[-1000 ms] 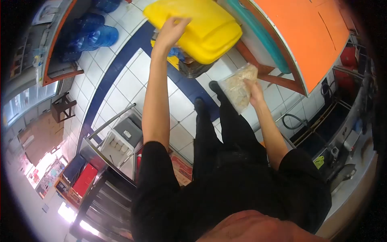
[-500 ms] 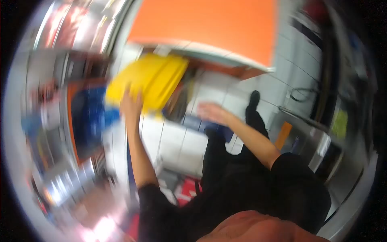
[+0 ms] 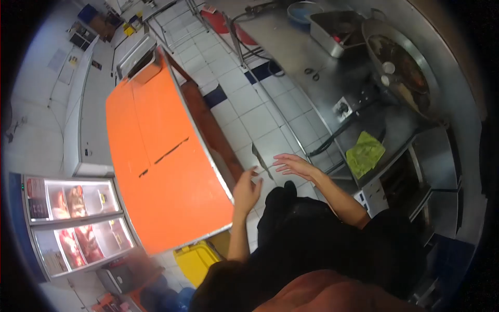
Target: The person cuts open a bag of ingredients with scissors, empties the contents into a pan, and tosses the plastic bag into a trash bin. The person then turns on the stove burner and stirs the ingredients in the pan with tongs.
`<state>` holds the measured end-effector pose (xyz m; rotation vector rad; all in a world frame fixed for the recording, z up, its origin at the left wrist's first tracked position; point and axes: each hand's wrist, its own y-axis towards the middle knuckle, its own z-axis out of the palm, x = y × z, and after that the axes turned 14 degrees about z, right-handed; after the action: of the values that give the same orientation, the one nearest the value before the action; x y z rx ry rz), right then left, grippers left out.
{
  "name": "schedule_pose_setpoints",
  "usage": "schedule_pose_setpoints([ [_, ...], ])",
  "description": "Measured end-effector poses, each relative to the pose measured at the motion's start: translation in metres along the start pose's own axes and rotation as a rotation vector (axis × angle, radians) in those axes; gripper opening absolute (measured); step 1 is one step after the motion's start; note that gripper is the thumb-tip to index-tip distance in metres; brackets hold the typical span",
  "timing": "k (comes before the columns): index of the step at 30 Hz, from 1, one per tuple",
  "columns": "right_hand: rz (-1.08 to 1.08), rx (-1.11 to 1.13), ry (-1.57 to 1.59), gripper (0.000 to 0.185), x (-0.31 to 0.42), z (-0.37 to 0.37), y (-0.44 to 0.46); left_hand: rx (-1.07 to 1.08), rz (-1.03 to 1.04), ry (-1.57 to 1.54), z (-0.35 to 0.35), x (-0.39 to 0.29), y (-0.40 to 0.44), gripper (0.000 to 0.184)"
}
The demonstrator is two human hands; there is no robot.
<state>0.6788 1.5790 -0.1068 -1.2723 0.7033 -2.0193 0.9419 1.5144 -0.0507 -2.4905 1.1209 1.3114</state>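
My left hand [image 3: 247, 192] is held beside the right edge of the orange table [image 3: 171, 208], fingers apart and nothing in them. To its right, my right hand [image 3: 295, 166] hovers over the white tiled floor [image 3: 252, 114] with its fingers stretched out, also holding nothing. The two hands do not touch. The yellow bin lid [image 3: 196, 262] shows below the table's near edge, partly behind my left arm. On the steel counter at the right lies a green cloth [image 3: 365, 154].
A large pan [image 3: 400, 62], a steel tray [image 3: 335, 31] and a blue bowl [image 3: 304, 13] stand on the counter. A metal container [image 3: 139, 60] sits at the table's far end. Lit display fridges [image 3: 78, 223] stand at left. Blue bottles [image 3: 161, 296] are at the bottom.
The view has swung away from the yellow bin to the orange table and counter. My left hand has left the lid. The bag my right hand held a second ago is gone from it.
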Motion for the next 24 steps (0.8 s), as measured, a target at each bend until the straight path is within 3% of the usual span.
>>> schedule_pose_setpoints([
  [5,-0.127,-0.318,-0.419,0.056,0.090,-0.077,0.026,0.019,0.030,-0.063,-0.003,0.078,0.175,0.037],
  [8,-0.509,-0.661,-0.765,0.060,0.143,-0.125,0.087,0.184,0.035,-0.219,0.009,0.108,0.291,0.035],
  [9,-0.480,-0.821,-0.852,0.063,0.169,-0.133,0.101,0.167,0.144,-0.241,0.021,0.139,0.333,0.036],
  [11,-0.415,-1.148,-1.025,0.070,0.240,-0.139,0.125,0.153,0.151,-0.322,0.030,0.178,0.430,0.037],
  [14,-0.249,-1.439,-1.081,0.077,0.312,-0.173,0.201,0.094,0.229,-0.332,0.032,0.231,0.603,0.035],
  [19,0.136,-1.451,-0.996,0.090,0.400,-0.195,0.251,-0.082,0.644,-0.206,0.050,0.323,0.908,0.044],
  [24,0.254,-1.320,-0.855,0.092,0.429,-0.199,0.236,0.038,0.339,0.057,0.098,0.410,1.104,0.037],
])
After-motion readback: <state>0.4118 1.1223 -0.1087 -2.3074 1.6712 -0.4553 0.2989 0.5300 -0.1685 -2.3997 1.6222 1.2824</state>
